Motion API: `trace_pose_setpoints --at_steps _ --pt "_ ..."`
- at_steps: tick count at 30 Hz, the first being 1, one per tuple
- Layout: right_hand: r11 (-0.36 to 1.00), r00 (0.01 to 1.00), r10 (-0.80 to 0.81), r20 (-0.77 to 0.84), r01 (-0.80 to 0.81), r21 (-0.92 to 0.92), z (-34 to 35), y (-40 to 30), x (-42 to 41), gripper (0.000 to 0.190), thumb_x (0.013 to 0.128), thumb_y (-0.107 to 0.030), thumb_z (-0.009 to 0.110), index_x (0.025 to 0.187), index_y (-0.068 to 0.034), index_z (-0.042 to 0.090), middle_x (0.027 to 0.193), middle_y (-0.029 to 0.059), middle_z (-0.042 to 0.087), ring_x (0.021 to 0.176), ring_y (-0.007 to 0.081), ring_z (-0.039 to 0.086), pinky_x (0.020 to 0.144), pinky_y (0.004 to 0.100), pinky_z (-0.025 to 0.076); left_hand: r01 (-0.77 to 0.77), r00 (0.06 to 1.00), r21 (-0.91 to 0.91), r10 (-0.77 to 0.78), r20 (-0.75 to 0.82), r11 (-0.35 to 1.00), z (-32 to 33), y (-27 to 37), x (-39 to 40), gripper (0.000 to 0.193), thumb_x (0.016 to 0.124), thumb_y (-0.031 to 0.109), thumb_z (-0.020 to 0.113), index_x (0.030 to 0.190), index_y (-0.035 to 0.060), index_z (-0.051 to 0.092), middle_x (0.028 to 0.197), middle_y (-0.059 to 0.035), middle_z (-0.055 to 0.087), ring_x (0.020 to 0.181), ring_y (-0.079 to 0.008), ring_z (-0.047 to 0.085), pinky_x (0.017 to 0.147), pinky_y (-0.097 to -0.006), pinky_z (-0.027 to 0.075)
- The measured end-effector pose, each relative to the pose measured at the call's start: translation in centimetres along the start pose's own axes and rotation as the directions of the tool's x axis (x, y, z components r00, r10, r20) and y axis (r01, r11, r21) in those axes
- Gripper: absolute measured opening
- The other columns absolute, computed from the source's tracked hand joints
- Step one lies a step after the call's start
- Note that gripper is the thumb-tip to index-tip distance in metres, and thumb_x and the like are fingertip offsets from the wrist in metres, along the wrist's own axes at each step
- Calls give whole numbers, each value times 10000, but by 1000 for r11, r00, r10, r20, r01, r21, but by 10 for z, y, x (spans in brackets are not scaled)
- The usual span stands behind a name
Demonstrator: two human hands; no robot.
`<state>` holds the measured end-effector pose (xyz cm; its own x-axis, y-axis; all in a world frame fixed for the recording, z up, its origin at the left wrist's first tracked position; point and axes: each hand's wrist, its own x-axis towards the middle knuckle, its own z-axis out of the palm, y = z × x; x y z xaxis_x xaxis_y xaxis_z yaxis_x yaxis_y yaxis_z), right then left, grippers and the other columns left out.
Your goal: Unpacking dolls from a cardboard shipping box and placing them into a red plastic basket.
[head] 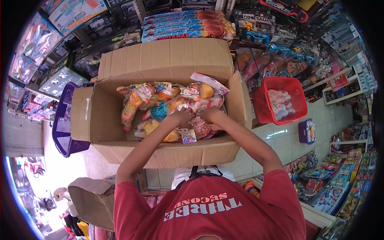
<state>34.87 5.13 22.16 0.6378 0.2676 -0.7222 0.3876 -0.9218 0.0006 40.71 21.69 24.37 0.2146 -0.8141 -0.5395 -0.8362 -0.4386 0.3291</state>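
An open cardboard box (pixel 114 114) lies before me with several dolls in clear plastic bags inside. My left hand (pixel 183 118) is down among the dolls at the middle of the box, its fingers bent over the bags. Close beside it, my right hand (pixel 211 114) reaches in with its fingertips hidden. Under and between my hands is a bagged doll in a patterned pink dress (pixel 200 126). A doll in yellow (pixel 151 127) lies below my left forearm, near turquoise fabric (pixel 159 111). Another bagged doll (pixel 132 105) leans at the left, and a printed header card (pixel 210 83) sticks up at the back.
A red plastic basket (pixel 264 112) with bagged items stands right of the box; a purple basket (pixel 67 126) is at the left. Stacked toy boxes (pixel 186 27) rise behind. Toy displays (pixel 330 174) line the right, and another carton (pixel 90 204) sits at lower left.
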Motion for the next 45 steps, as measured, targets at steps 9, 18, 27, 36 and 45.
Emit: trace_pose_setpoints --at_steps 9,18,27,36,45 --pt "966 832 74 -550 77 247 -43 -28 -80 212 767 -107 575 959 -102 667 1057 71 619 1040 268 570 853 493 410 -122 985 -83 110 -136 989 -4 0 -11 718 700 404 683 1300 105 427 1330 -182 421 1223 -353 406 991 -507 344" --pt "987 229 135 -964 52 150 -81 -41 -147 199 755 -151 605 946 -111 645 1179 77 524 1210 280 409 1045 516 267 -417 754 -407 59 -654 813 -55 19 -44 543 723 333 705 1113 -4 533 1046 -208 596 961 -332 583 828 -401 441" --pt "664 -3 678 -735 432 610 -38 -66 -159 589 834 -265 608 1311 -19 365 1317 198 398 1226 357 390 1029 420 299 -737 477 -598 -385 -790 313 -97 47 -91 210 909 203 567 950 2 524 824 -28 550 757 -76 502 667 -248 420" --pt "285 432 534 -727 717 636 -18 -62 -207 834 735 -369 728 1331 36 308 1294 164 436 1221 232 416 1023 365 311 -860 474 -505 -473 -743 -69 -105 105 -93 384 949 207 494 1231 -39 406 1117 -85 550 988 -119 536 855 -283 444" --pt "152 446 663 -601 706 692 82 -34 -277 637 746 -200 739 1248 44 432 1112 119 592 1004 163 565 901 312 434 -710 704 -654 -230 -672 -260 -78 179 -37 449 923 264 521 1237 -12 356 1218 -119 475 1071 -176 505 929 -324 407"
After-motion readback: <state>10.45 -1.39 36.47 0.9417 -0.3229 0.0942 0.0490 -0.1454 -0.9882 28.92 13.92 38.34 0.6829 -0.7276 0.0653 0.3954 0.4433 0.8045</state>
